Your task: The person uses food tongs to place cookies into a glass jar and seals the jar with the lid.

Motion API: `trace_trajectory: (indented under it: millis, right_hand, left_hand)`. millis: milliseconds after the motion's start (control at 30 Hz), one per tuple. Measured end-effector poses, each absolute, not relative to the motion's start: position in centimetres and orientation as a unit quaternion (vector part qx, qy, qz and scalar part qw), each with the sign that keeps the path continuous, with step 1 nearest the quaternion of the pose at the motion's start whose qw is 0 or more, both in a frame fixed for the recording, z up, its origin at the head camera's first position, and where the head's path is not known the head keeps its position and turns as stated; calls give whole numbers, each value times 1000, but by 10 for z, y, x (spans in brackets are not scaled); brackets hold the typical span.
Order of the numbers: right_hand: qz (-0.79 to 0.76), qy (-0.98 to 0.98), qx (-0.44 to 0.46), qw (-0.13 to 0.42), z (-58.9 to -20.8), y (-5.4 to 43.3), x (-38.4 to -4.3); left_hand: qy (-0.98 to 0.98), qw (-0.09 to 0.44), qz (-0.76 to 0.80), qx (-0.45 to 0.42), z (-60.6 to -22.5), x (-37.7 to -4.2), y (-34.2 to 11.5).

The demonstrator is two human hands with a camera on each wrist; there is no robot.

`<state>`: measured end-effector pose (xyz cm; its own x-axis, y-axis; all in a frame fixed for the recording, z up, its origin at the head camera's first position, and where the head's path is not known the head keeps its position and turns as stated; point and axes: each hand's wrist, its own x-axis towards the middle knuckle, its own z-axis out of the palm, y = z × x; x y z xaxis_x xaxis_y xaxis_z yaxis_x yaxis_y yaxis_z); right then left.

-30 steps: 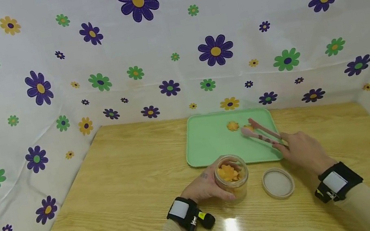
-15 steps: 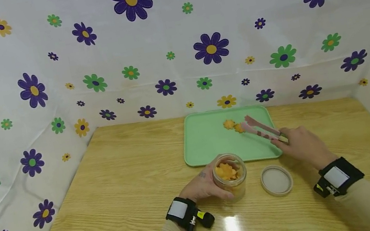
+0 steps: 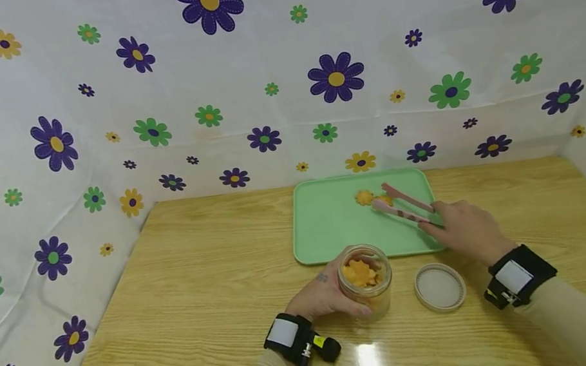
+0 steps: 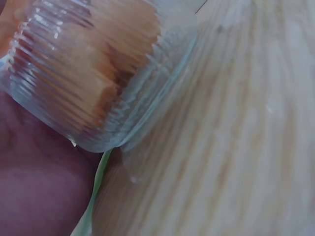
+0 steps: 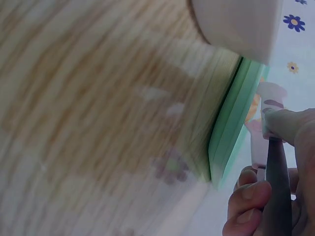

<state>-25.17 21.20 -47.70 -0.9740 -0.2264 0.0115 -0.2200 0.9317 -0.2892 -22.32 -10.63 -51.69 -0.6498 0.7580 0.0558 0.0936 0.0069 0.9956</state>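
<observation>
My left hand grips a clear glass jar standing on the wooden table. Orange flower-shaped crackers fill part of it, and its mouth is uncovered. The left wrist view shows the ribbed side of the jar against the palm. Pink tongs with dark metal handles are held in my right hand, their arms spread apart over the green tray. One flower-shaped cracker lies between the tong tips, partly covered by them; another cracker lies just left of it.
A round lid lies on the table between the jar and my right wrist. A flower-printed white cloth walls off the back and sides. In the right wrist view, a pale rounded shape sits beside the tray edge.
My right hand has moved slightly left and the tong tips have spread around the right cracker. That cracker has slid left, closer to the other one. The left hand and jar have stayed put.
</observation>
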Motion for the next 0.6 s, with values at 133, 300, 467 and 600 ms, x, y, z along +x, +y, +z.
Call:
trace_trajectory:
  millis: [133, 300, 467, 600]
  right_hand:
    - [-145, 984, -105, 20, -478, 210, -253]
    - [-145, 983, -115, 10, -479, 209, -251]
    - [-142, 982, -126, -3, -481, 209, -248]
    - [-146, 981, -130, -7, -482, 210, -246]
  left_hand:
    - [652, 270, 627, 329, -518, -224, -106]
    - [647, 276, 629, 332, -517, -225, -105]
    - [653, 277, 624, 327, -517, -224, -105]
    - [655, 276, 623, 326, -517, -224, -106]
